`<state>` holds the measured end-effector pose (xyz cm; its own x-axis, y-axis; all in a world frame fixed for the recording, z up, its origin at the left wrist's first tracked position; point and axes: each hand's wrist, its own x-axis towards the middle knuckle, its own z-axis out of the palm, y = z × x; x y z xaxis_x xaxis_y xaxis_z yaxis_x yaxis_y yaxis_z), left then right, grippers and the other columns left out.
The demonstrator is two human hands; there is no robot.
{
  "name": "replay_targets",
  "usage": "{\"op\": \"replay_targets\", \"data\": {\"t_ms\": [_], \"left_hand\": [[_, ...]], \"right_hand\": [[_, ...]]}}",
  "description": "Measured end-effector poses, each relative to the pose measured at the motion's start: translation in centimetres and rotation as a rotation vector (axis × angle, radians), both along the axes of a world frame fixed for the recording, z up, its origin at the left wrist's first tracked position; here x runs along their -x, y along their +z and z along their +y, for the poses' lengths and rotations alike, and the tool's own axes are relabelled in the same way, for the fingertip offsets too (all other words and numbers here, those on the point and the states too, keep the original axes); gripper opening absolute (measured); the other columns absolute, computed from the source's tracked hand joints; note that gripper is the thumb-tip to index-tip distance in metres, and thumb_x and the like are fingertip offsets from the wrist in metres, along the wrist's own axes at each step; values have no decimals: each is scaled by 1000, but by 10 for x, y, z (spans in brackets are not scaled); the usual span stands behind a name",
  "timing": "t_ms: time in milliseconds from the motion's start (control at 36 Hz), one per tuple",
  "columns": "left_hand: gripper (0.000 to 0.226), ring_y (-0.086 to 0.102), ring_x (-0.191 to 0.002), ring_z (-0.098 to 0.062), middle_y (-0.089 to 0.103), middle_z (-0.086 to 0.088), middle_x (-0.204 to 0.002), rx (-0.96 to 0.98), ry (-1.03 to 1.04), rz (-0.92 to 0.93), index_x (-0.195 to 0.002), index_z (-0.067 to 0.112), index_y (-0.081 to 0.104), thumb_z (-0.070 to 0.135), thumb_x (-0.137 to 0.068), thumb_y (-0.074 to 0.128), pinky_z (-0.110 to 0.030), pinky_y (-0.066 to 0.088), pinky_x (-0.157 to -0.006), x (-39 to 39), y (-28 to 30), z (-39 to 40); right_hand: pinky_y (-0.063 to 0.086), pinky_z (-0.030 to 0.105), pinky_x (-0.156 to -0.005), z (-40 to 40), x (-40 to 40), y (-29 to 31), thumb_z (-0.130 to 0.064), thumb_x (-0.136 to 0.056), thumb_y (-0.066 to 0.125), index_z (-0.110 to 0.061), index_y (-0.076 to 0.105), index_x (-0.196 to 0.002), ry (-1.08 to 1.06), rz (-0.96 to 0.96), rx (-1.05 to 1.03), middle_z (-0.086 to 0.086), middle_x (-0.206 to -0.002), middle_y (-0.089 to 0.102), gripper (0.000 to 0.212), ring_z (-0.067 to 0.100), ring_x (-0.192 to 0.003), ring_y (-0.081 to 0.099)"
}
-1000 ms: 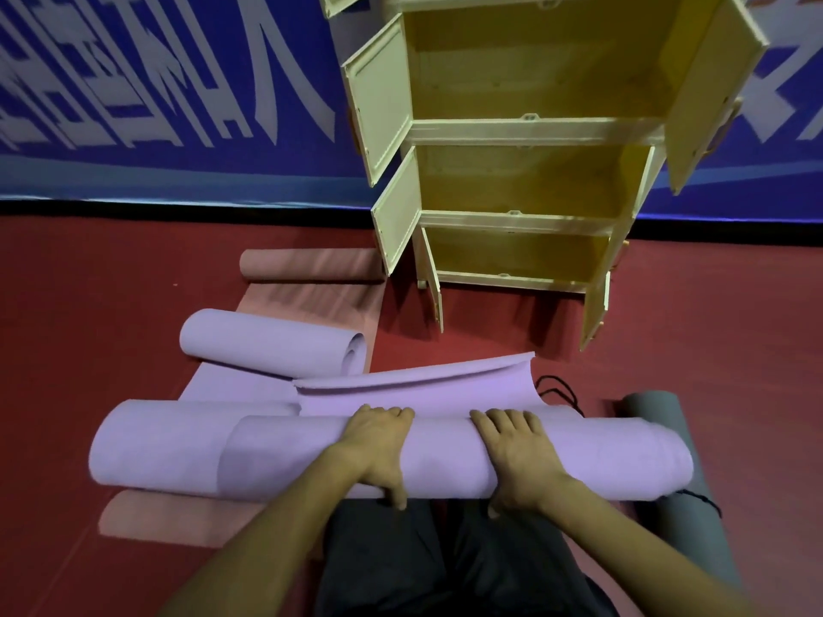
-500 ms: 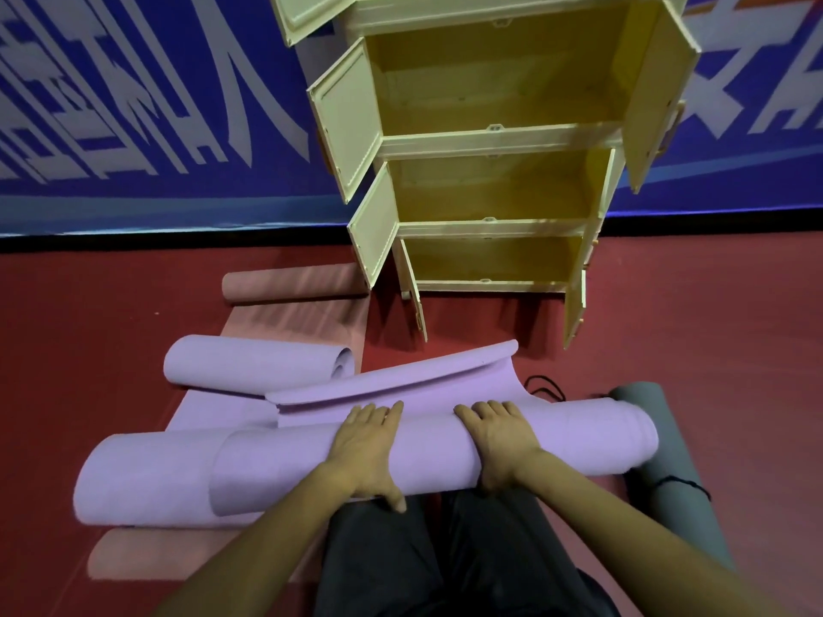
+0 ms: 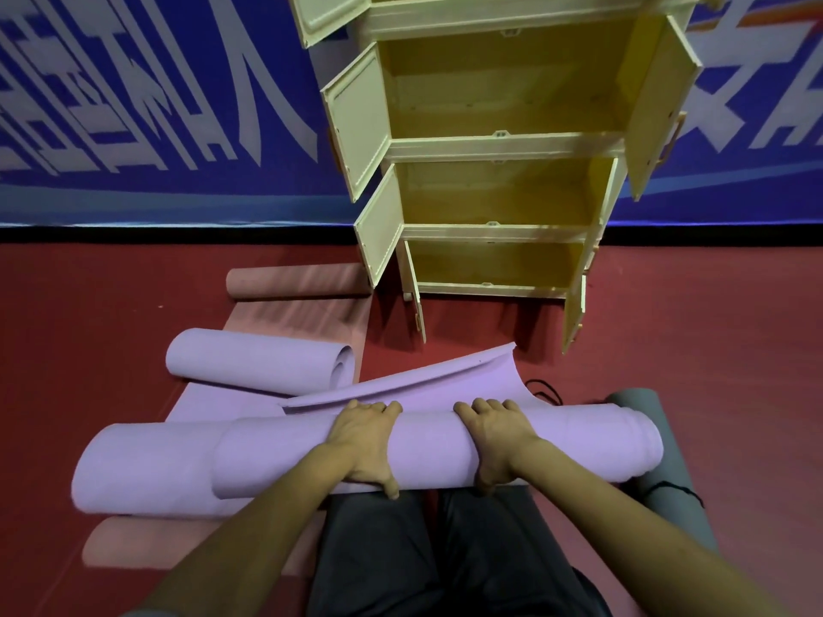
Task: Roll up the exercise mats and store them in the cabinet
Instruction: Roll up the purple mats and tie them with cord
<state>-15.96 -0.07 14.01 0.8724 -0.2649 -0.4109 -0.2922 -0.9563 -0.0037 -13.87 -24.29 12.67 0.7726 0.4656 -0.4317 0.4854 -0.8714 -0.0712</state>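
The purple roll (image 3: 445, 452) lies crosswise on the red floor (image 3: 89, 349) just ahead of the person's knees, its unrolled tail (image 3: 423, 385) curling up at 12 o'clock toward the cabinet (image 3: 494, 180), whose doors stand open. The left hand (image 3: 363, 443) and right hand (image 3: 496, 438) both wrap over the roll's top side by side, fingers curled down its far side and thumbs on the near side. A second purple roll (image 3: 258, 365) lies at 10 o'clock on a pink mat (image 3: 303, 318), and a grey roll (image 3: 668, 496) touches the purple roll's end at 3 o'clock.
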Motion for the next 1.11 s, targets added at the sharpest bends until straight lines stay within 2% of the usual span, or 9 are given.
{"op": "replay_targets", "data": {"t_ms": [278,389,472,583,667,750,861,1000,1111], "left_hand": [[111,49,-90,-19,62,3,-113,55,-55,193,-133,24,38,70,-42,84,-32,34,-88,16,25,-1],[93,53,-83,-16,60,7,-94,73,-60,276,-109,29,44,72,-37,84,-32,40,-78,25,26,-4],[96,51,-83,-15,56,7,-91,106,-23,371,-109,32,44,76,-33,82,-36,51,-76,27,26,-4],[84,58,-89,-9,62,14,-98,238,98,470,-104,40,53,67,-34,89,-36,57,-81,14,22,4],[76,64,-91,-5,67,19,-100,303,187,558,-102,40,63,58,-35,94,-35,58,-84,-3,18,7],[85,65,-101,-5,67,23,-112,357,205,597,-115,46,64,54,-36,95,-34,58,-91,-16,10,9],[120,60,-118,-9,56,14,-137,508,292,548,-148,41,45,49,-41,97,-30,51,-103,-28,0,14],[97,59,-120,-5,62,9,-128,679,411,394,-139,43,55,54,-51,93,-34,49,-107,-38,-8,28],[63,57,-126,-6,64,17,-132,537,355,214,-126,43,65,74,-71,65,-35,45,-109,-36,-9,29]], "right_hand": [[44,44,-99,-6,28,26,-47,-52,91,-20,29,-142,11,138,61,7,-125,50,113,30,-113,54],[43,43,-102,-11,38,34,-46,-52,93,-23,31,-141,7,253,59,5,-126,50,111,29,-115,53],[42,43,-104,-15,41,38,-45,-54,93,-25,30,-142,11,306,49,4,-128,51,111,28,-118,53],[19,55,-120,-16,51,34,-54,-68,78,-21,9,-156,12,206,42,7,-148,34,117,33,-139,33],[4,66,-118,-12,59,27,-75,-78,56,-15,-6,-160,7,85,83,12,-163,13,119,37,-151,11],[-7,64,-117,-6,68,14,-84,-85,32,-14,-4,-162,-122,33,17,14,-169,1,110,37,-155,-3],[19,65,-106,2,79,-7,-70,-91,33,-2,52,-145,-243,-125,-149,28,-149,48,89,46,-139,44],[17,63,-113,9,83,-27,-71,-98,25,-3,44,-150,-249,-174,-203,25,-156,40,88,45,-144,38],[14,55,-115,8,54,-29,-71,-99,8,-12,43,-153,-256,-128,-220,17,-157,43,88,37,-146,39]]}}
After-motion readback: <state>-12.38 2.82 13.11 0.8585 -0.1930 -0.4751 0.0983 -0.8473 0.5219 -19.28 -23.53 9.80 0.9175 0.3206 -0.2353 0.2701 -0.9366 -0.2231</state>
